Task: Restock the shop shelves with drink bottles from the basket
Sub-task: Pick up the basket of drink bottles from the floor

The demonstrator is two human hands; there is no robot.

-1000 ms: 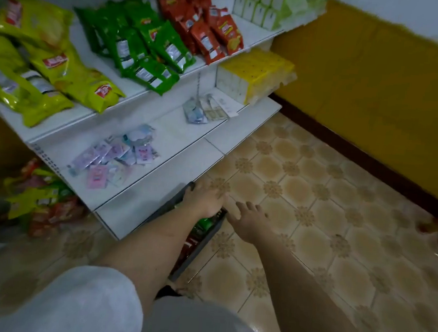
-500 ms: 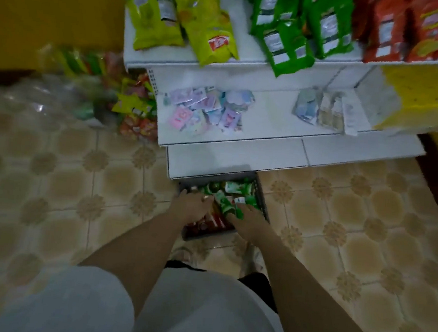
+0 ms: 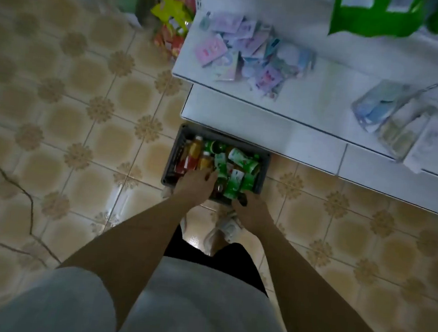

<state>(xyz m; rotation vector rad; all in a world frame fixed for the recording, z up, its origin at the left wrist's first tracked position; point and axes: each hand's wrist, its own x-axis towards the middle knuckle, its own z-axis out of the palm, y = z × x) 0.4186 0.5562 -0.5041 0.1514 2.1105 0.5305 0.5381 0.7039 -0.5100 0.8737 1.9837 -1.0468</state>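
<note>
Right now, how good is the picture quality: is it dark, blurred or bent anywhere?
Head view: dim overall, with a glare patch on the tile floor; motion blur smears the top corners, including the green bag; the wide lens curves the white shelf edges; the basket, bottles, left hand and right hand are soft, so labels and grip are unreadable.

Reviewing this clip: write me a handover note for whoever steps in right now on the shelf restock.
Left hand: down in the basket on the red and orange bottles; grip unclear.
Right hand: at the basket's near edge by the green bottles; grip unclear.
Basket sits on the floor against the bottom shelf, full of bottles.
Done: no bottles visible on the shelves.
Left: lift bottles out and shelve them.
</note>
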